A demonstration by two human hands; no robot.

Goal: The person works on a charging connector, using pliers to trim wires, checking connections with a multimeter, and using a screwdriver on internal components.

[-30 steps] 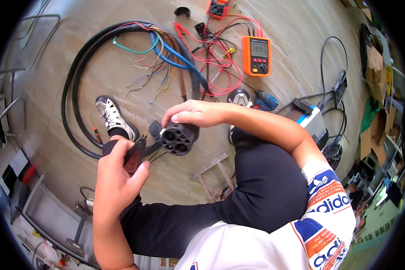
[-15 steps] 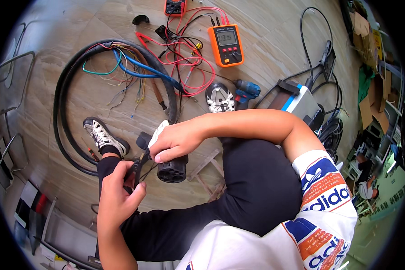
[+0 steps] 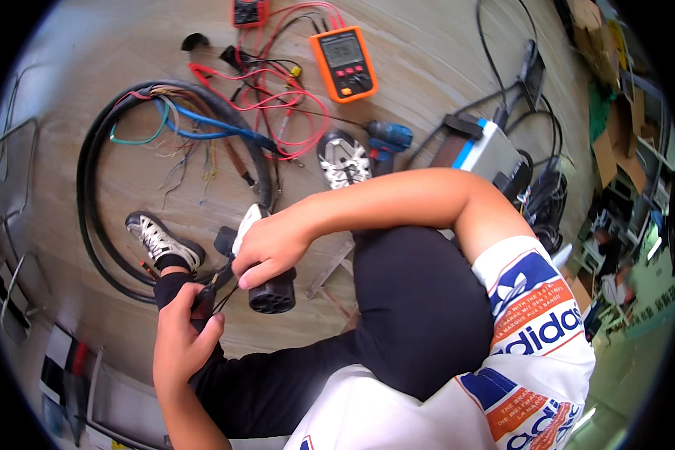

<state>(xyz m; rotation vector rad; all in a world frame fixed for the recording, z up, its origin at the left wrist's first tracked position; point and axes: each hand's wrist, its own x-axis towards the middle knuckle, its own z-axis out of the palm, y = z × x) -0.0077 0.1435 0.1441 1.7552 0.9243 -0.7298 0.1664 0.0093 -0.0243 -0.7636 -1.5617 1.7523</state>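
Note:
My right hand (image 3: 274, 244) is closed around a black round plug with several holes in its face (image 3: 272, 295), and a white part (image 3: 249, 223) shows beside the fingers. To its left, my left hand (image 3: 184, 330) is closed on a small black tool (image 3: 204, 301). Its kind is partly hidden by the fingers, and its tip points toward the plug. Thin black strands run between the two hands. A thick black cable (image 3: 90, 195) lies coiled on the floor beyond them, with blue, green and brown wires (image 3: 202, 133) coming out of it.
Farther off lie an orange meter (image 3: 343, 64), a red meter (image 3: 249, 12) and tangled red and black test leads (image 3: 277, 97). A blue power drill (image 3: 388, 139) lies by my right shoe (image 3: 343, 161). At right stand a grey-blue box (image 3: 487, 154) and cardboard (image 3: 615, 142).
The whole view has shifted, so the floor things sit farther left and higher. Both hands still hold their things; the black tool has turned slightly against the plug.

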